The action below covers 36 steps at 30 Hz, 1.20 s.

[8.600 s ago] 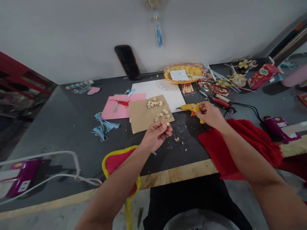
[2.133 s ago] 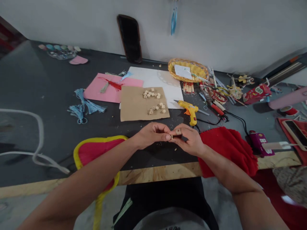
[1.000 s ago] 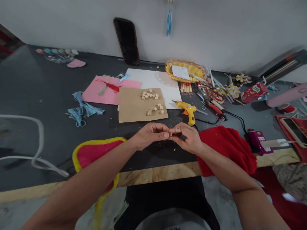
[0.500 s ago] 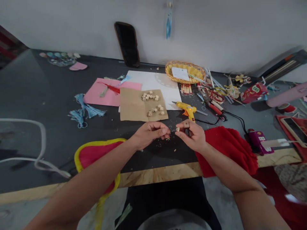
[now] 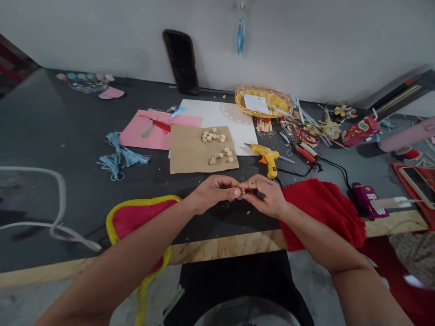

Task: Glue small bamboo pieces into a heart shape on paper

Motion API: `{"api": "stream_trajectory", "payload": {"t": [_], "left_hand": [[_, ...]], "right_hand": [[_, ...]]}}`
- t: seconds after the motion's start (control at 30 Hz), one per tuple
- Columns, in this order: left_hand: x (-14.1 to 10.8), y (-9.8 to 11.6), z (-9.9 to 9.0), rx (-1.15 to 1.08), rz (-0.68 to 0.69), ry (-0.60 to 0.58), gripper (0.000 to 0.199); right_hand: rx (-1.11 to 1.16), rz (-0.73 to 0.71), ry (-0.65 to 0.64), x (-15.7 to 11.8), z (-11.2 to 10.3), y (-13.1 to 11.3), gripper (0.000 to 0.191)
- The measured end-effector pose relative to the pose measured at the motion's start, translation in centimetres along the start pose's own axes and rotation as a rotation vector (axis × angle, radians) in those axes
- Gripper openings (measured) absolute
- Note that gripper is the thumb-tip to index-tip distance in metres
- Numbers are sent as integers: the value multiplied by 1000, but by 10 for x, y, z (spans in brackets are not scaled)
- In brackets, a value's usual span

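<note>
From my distant post, I have the left hand (image 5: 219, 192) and the right hand (image 5: 267, 194) meeting above the near middle of the table (image 5: 142, 183). Each is pinched shut at the fingertips on the same small pale piece (image 5: 243, 191), mostly hidden by my fingers. Just below, nearer the edge, I see a loose chip (image 5: 248, 212) on the dark top.

Beyond my hands lies the brown paper (image 5: 186, 151), bearing pale clusters (image 5: 213, 136) on its right half. It overlaps the white paper (image 5: 204, 108) and touches the pink paper (image 5: 131, 136). Blue tassels (image 5: 131, 157) lie to the left.

The glue gun (image 5: 267, 156) rests on its side beyond my right hand, its nozzle pointing left. The red cloth (image 5: 321, 206) is bunched at the near right, partly under my right forearm. On the far side sits the basket (image 5: 239, 94); left of it, the phone (image 5: 181, 63) leans against the wall.
</note>
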State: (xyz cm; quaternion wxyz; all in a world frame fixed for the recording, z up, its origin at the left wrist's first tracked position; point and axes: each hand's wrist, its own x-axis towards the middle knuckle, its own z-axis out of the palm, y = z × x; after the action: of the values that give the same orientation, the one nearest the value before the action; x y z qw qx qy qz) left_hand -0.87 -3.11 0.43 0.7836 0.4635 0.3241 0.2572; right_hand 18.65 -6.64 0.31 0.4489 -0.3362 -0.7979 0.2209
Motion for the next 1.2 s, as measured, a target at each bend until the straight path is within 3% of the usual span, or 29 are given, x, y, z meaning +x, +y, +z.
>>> {"api": "stream_trajectory", "payload": {"t": [0.17,0.37,0.53,0.93,1.1,1.2], "left_hand": [[0,-2,0,-25,-2,5,28],[-1,2,0,-84,28,14,30],[0,3,-1,-140,28,44,32],[1,-5,0,-106,14,46,25],[0,-5,0,-85,19,35,25],[0,-2,0,-100,25,62,28]], "right_hand": [[-14,-1,-7,-1,1,2,15],[103,105,9,-4,-3,1,32],[139,166,68,-5,-4,1,25],[91,79,14,3,1,-4,7],[83,91,-18,0,-2,-3,11],[38,190,22,0,-14,2,23]]}}
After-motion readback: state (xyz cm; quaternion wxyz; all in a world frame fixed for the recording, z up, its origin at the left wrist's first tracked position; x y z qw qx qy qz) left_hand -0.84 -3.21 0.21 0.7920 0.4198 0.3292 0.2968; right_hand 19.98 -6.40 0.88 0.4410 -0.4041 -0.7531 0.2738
